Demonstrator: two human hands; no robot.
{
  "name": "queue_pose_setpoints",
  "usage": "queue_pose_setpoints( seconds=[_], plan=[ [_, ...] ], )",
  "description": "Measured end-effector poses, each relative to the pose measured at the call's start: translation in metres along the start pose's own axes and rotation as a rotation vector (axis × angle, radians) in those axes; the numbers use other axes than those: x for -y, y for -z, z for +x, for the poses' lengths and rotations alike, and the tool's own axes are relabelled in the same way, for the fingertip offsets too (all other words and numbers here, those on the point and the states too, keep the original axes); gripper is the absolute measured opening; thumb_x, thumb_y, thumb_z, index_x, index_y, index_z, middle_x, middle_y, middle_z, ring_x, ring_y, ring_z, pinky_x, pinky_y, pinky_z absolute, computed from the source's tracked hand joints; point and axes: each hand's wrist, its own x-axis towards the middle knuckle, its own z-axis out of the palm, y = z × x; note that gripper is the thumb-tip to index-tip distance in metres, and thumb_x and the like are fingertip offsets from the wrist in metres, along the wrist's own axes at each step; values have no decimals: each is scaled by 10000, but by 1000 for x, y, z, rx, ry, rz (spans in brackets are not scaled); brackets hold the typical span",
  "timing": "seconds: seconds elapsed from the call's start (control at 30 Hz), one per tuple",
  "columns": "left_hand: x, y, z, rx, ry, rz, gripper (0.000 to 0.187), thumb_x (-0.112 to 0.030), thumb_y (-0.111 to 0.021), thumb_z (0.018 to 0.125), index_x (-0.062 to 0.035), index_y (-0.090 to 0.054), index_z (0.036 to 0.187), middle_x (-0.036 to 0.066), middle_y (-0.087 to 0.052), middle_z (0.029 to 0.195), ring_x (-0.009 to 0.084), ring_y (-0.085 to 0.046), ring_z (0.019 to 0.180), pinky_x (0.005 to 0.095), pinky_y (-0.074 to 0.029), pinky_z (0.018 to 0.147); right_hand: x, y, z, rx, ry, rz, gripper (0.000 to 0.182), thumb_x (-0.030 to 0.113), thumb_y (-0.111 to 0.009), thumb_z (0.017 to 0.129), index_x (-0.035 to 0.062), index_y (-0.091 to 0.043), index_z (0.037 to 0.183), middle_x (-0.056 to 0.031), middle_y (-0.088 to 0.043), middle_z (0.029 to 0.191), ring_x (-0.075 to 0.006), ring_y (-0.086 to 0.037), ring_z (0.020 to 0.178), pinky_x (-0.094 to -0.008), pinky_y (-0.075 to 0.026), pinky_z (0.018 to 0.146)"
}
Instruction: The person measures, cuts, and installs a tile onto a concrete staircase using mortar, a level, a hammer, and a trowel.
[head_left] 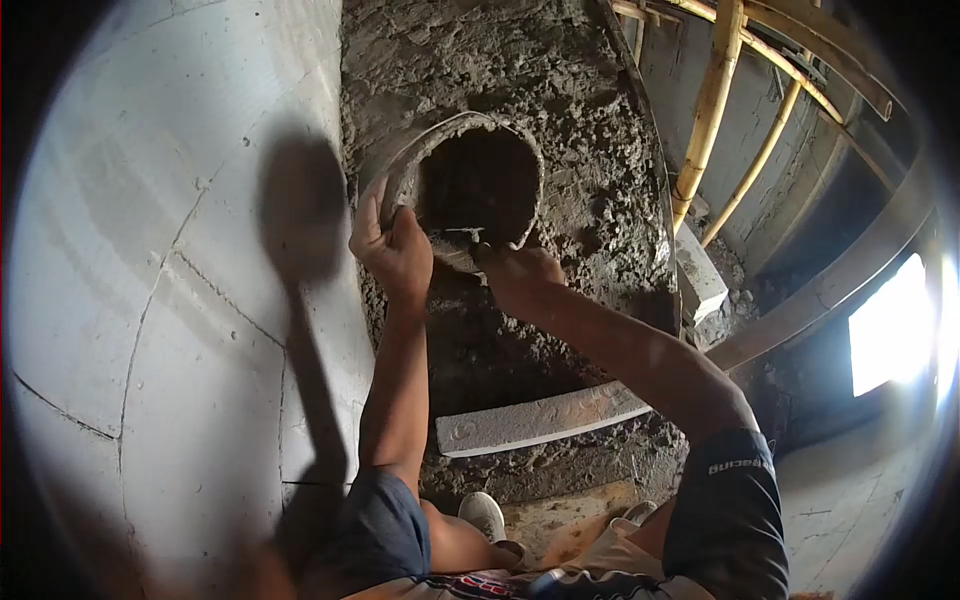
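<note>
A round, mortar-smeared bucket [406,172] sits tilted on the rough wet mortar, its inside dark with shadow. My left hand [398,250] is closed over the bucket's near left rim, thumb on the inner side. At the near right of the opening, my right hand [522,278] is wrapped around the handle of what looks like a trowel [457,252]. Its thin metal edge catches light at the bucket's mouth. The rest of the blade is partly shadowed, and the bucket's contents cannot be made out.
Lumpy grey mortar [590,110] spreads around the bucket. A pale block wall [200,330] rises on the left. Nearer me lies a long pale block [540,420]. Bamboo poles [712,110] stand at the right, beside another block [700,275]. My shoes [482,515] are at the bottom.
</note>
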Motion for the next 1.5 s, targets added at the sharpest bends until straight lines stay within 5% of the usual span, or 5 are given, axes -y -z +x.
queue_pose_setpoints(
  seconds=[0.83,1.0,1.2,1.3,1.5],
  plan=[
    [-50,-3,6,74,-154,-98,357,112,-576,883,81,-640,1234,134,-687,1220,190,-659,1099,310,-499,993,-37,25,-29,-314,-204,161,338,157,-626,883,20,-583,1189,-162,-641,1140,-366,-676,1007,-477,-599,724],
    [-58,-7,-5,271,-190,-91,337,80,-586,915,77,-651,1245,175,-690,1245,231,-668,1133,345,-517,984,-19,-25,-8,-479,318,95,183,195,-556,973,97,-696,1038,-147,-681,1044,-331,-692,990,-448,-572,776],
    [-36,-7,-18,165,-32,52,323,9,-664,916,95,-649,1227,181,-693,1212,240,-668,1084,357,-531,946,-11,48,-51,392,-375,1753,446,397,-552,1037,138,-564,1399,-35,-633,816,-135,-596,594,-302,-506,503],
    [-9,-4,-7,-4,186,1,333,0,-688,904,94,-647,1221,164,-693,1186,236,-661,1052,350,-537,922,-27,56,-82,258,-208,1935,398,452,-607,992,75,-616,1118,-45,-620,788,-131,-587,597,-294,-503,527],
    [20,4,-1,-222,312,-301,380,-88,-782,853,107,-659,1155,157,-703,1135,240,-658,1011,351,-538,912,-26,-11,-150,-440,-471,880,344,305,-623,973,51,-570,1199,-135,-691,885,-242,-694,749,-433,-528,614]
  ],
)
